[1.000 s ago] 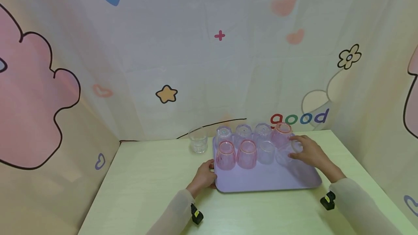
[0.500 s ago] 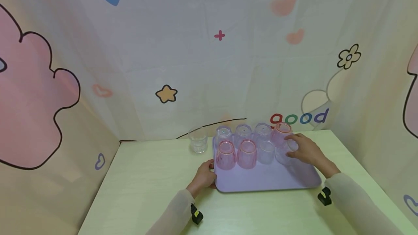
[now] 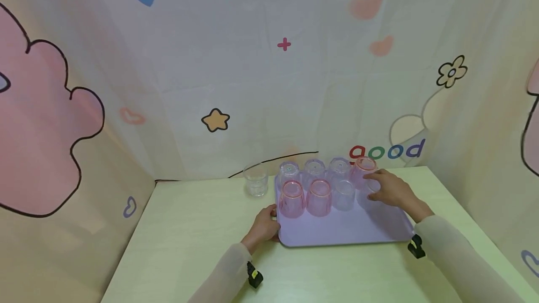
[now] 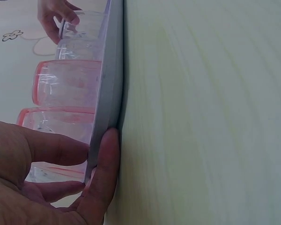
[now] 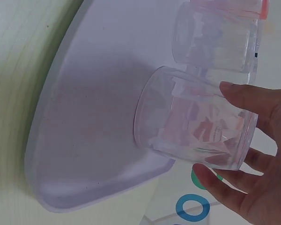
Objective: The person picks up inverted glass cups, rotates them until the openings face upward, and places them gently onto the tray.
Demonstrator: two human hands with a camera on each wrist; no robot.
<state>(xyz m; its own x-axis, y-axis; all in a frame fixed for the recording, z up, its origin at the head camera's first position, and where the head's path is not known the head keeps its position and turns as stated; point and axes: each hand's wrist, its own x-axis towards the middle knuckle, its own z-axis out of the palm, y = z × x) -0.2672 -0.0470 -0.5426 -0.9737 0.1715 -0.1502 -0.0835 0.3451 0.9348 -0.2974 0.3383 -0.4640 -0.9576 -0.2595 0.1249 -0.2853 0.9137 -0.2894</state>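
Note:
My left hand (image 3: 264,226) grips the left rim of a lilac tray (image 3: 337,235); the left wrist view shows thumb and fingers pinching its edge. With thumb and fingertips on opposite sides, my right hand (image 3: 393,191) holds a clear glass (image 5: 196,122) near its upper end. That glass stands mouth down on the tray, at the right end of the front row. Left of it in this row are another clear glass (image 3: 343,196) and two pink glasses, one middle (image 3: 319,200) and one leftmost (image 3: 292,201). The right fingers partly hide the held glass in the head view.
Behind stand three clear glasses, left (image 3: 289,172), middle (image 3: 314,169) and right (image 3: 339,168), with a pink glass (image 3: 364,169) at the row's right end. A lone clear glass (image 3: 256,183) stands on the table (image 3: 189,237), left of the tray. A printed curtain (image 3: 252,83) hangs behind.
My right hand has moved slightly left, bringing the clear glass closer to its neighbour in the front row. The left hand stays on the tray's rim.

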